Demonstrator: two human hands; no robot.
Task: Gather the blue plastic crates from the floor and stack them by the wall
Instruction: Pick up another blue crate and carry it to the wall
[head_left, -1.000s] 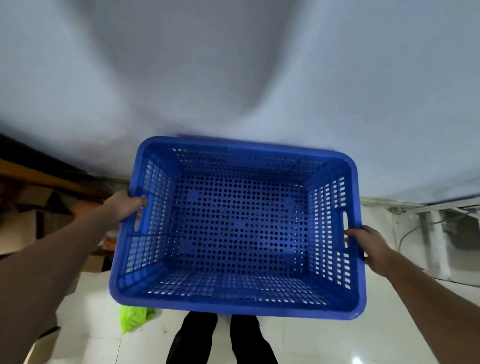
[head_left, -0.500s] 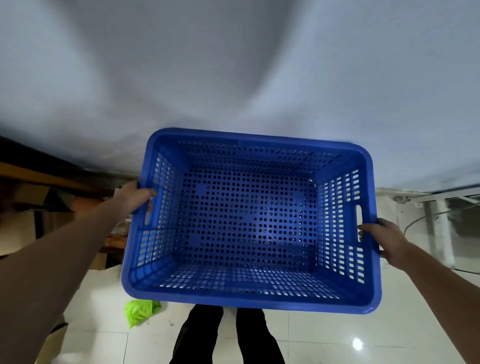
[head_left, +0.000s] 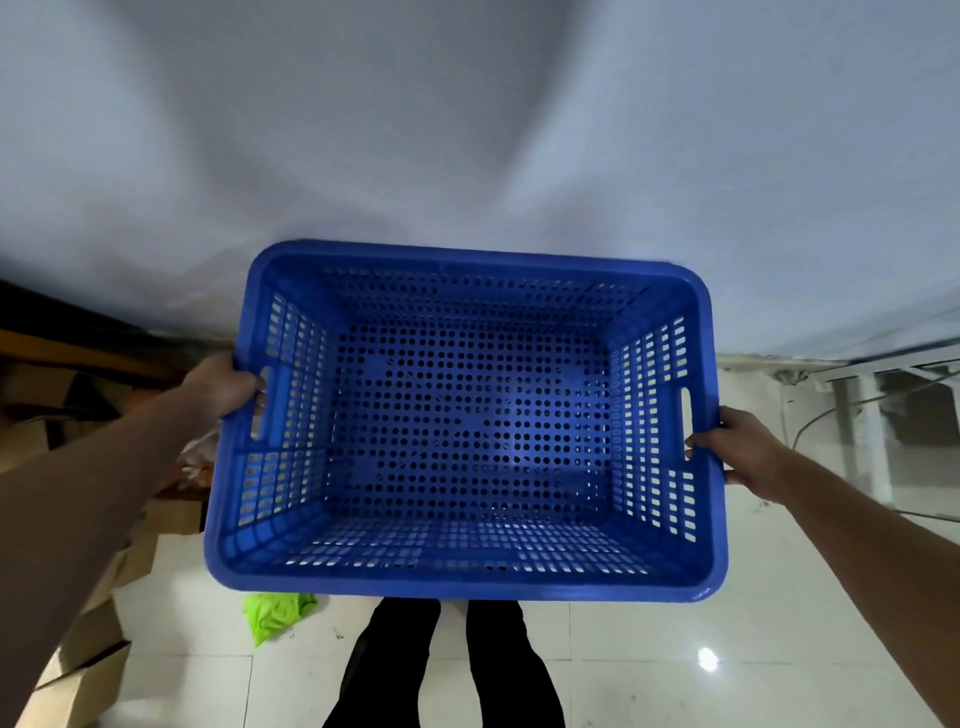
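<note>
Pale wall (head_left: 467, 130) is filling the upper half of the frame, with a soft dark shadow spreading across its middle. White glossy tiles (head_left: 675, 649) are running along the bottom, catching a small bright glint at lower right. A blue crate (head_left: 467, 431) is sitting in the centre of the frame, held off the floor with its open top facing the camera — nothing is lying inside it, and its perforated base and slotted sides are showing through to what is behind. Its far rim is lying against the lower edge of the wall in the picture; whether it is touching the wall cannot be told.

The left hand (head_left: 226, 384) is gripping the crate's left rim at the handle slot, fingers curled into the slot. The right hand (head_left: 737, 452) is closing on the right rim beside the other slot, thumb over the edge.

Two dark trouser legs (head_left: 447, 665) are standing below the crate at bottom centre. A crumpled green bag (head_left: 275, 616) is lying on the tiles just left of them. Cardboard boxes (head_left: 78, 670) are piling up along the left edge, and a white frame with a cable (head_left: 857, 415) is standing at the right edge.
</note>
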